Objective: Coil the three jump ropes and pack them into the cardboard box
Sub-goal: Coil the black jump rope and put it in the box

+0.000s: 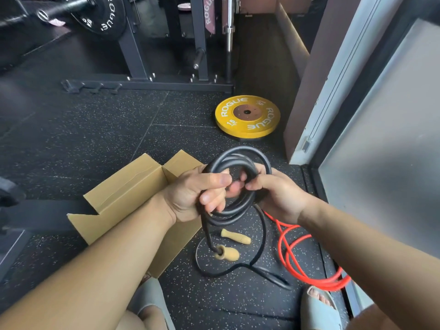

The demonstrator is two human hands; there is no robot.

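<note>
Speckled rubber gym floor [95, 139] lies beneath both hands, left hand [190, 194] gripping and right hand [276, 198] pinching opposite sides of the coiled black jump rope [238, 158], with the open cardboard box [133, 184] just left, nearer the left hand.

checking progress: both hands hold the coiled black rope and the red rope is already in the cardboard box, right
No. The head view shows the red rope lying loose on the floor, right of the cardboard box, not in it. The left hand and right hand do hold the coiled black rope.
</note>
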